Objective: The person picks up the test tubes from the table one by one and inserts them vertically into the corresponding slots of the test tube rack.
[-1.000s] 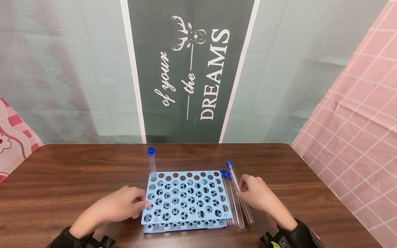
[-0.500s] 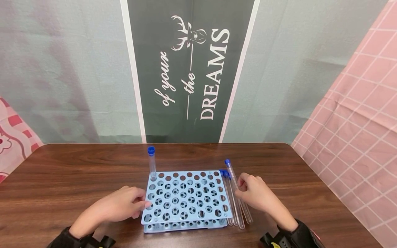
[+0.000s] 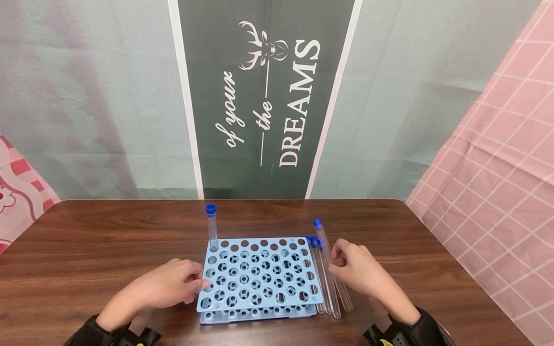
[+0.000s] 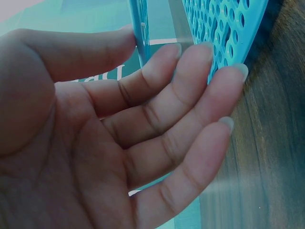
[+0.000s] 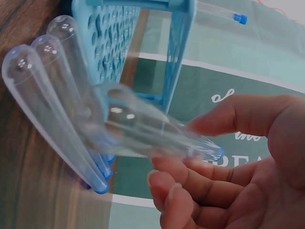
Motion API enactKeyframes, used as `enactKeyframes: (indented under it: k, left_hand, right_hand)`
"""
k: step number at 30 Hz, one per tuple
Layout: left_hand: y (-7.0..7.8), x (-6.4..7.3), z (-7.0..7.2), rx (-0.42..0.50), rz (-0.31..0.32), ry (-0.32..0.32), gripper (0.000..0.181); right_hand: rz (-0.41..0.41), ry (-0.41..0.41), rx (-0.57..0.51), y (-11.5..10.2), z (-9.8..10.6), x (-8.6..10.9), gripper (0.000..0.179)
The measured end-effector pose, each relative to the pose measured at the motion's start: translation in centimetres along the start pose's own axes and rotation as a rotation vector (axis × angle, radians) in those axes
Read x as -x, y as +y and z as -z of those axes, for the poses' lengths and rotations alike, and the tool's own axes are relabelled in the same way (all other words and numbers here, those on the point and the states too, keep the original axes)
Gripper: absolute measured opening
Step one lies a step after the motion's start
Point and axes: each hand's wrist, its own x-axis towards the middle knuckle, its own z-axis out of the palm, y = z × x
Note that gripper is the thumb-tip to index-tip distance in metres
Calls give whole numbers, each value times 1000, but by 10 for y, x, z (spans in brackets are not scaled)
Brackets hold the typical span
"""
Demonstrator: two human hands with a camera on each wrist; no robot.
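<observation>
A light blue two-tier test tube rack [image 3: 261, 291] stands on the table, its plates full of round holes. My left hand [image 3: 170, 286] holds the left edge of the rack's top plate, thumb on one face and index finger on the other [image 4: 162, 59]. One blue-capped tube [image 3: 212, 228] stands upright in the back left corner hole. Between thumb and fingers, my right hand [image 3: 357, 269] pinches a clear test tube [image 5: 138, 126] with a blue cap, held slanting at the rack's right side. Several similar tubes [image 5: 52, 100] lie beside the rack, beneath the held one.
The brown wooden table [image 3: 108, 230] stretches out on both sides of the rack. Behind it hangs a grey-green cloth [image 3: 264, 182] with white lettering. A pink checked cloth [image 3: 497, 168] hangs at the right.
The test tube in my right hand has shifted slightly left and up, its capped end rising a little. My left hand and the rack have stayed in place.
</observation>
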Motion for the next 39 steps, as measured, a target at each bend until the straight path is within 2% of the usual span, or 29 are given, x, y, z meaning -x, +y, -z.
enactKeyframes:
  k: [19, 39]
  left_hand:
    - [0, 0, 0, -5, -6, 1, 29]
    - [0, 0, 0, 8, 5, -6, 29]
  right_hand:
    - [26, 7, -41, -6, 11, 6, 21]
    - [108, 56, -26, -7, 16, 10, 22]
